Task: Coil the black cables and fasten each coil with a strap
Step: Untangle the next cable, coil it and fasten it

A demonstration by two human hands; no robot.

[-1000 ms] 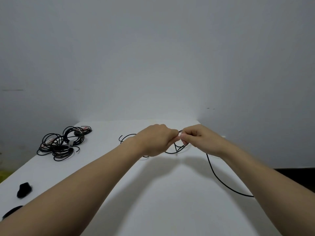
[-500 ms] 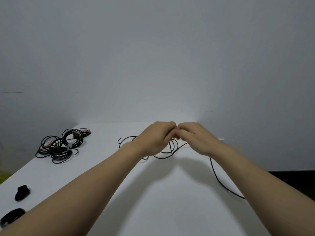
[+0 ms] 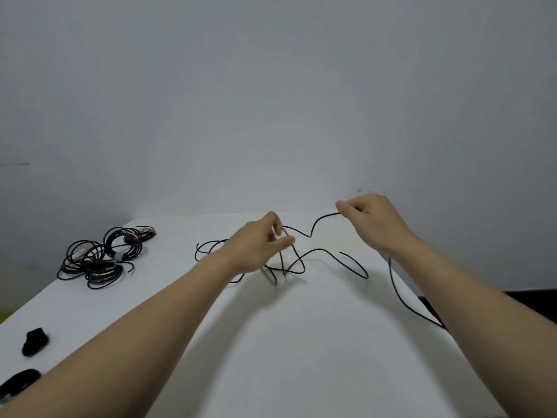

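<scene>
A loose black cable (image 3: 313, 233) sprawls in irregular loops over the far middle of the white table (image 3: 301, 342). My left hand (image 3: 259, 245) holds it above the tangle, fingers curled round a strand. My right hand (image 3: 372, 220) is raised to the right and pinches the same cable, with a wavy stretch strung between the two hands. Another length trails from under my right wrist down to the table's right edge. Two black straps lie near the left front edge, one small (image 3: 34, 342) and one longer (image 3: 18, 383).
A pile of coiled black cables (image 3: 101, 257) with pale straps sits at the far left of the table. A plain grey wall rises behind the table. The table's right edge drops to a dark floor.
My hands, pressed together over the cable before, have parted. The right hand has moved up and to the right, drawing a stretch of cable out; the loops below have spread.
</scene>
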